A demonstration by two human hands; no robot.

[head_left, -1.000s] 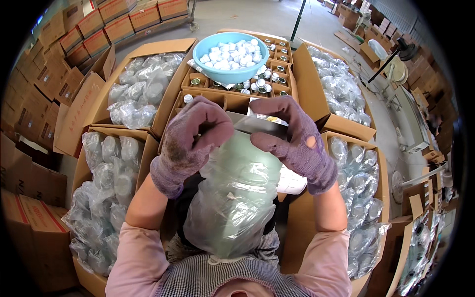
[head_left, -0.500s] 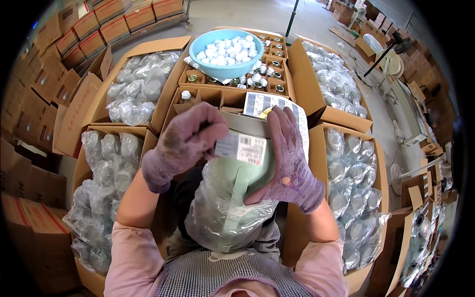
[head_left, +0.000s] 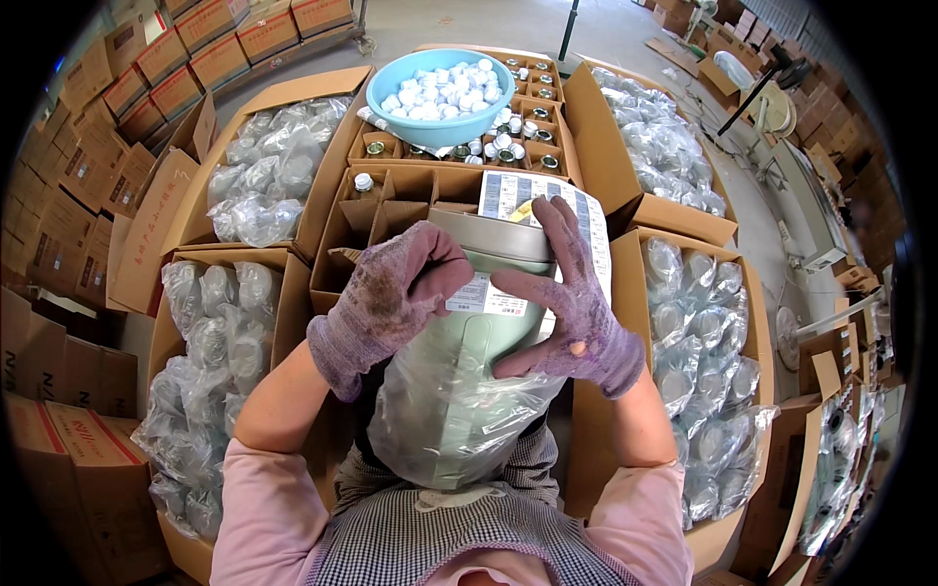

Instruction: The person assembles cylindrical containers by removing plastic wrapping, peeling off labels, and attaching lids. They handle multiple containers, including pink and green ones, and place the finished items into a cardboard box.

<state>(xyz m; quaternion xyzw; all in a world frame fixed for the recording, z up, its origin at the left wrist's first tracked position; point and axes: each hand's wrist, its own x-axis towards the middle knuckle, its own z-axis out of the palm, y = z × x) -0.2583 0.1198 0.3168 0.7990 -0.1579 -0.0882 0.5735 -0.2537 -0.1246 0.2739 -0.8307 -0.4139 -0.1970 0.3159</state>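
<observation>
A pale green container [head_left: 464,342] with a grey top band [head_left: 493,234] leans upright in front of my lap. A clear plastic bag [head_left: 440,420] is bunched around its lower part. Across its front, below the band, lies a white printed label [head_left: 486,295]. My left hand [head_left: 396,293], in a dirty purple glove, is closed in a pinch at the label's left edge. On the container's right side, my gloved right hand [head_left: 567,303] grips it with fingers spread. One finger touches the label near its right end, and the thumb rests lower on the body.
A sheet of labels [head_left: 591,220] lies behind the container on a divided carton [head_left: 327,230] with a capped bottle [head_left: 363,186]. Farther back, a blue basin [head_left: 381,115] of white caps sits on bottle cartons. Open boxes of bagged glassware [head_left: 210,342] [head_left: 694,342] flank me.
The label has gone from bent away in my left hand to lying against the container. My left hand has moved lower and right; a right finger has come onto the label.
</observation>
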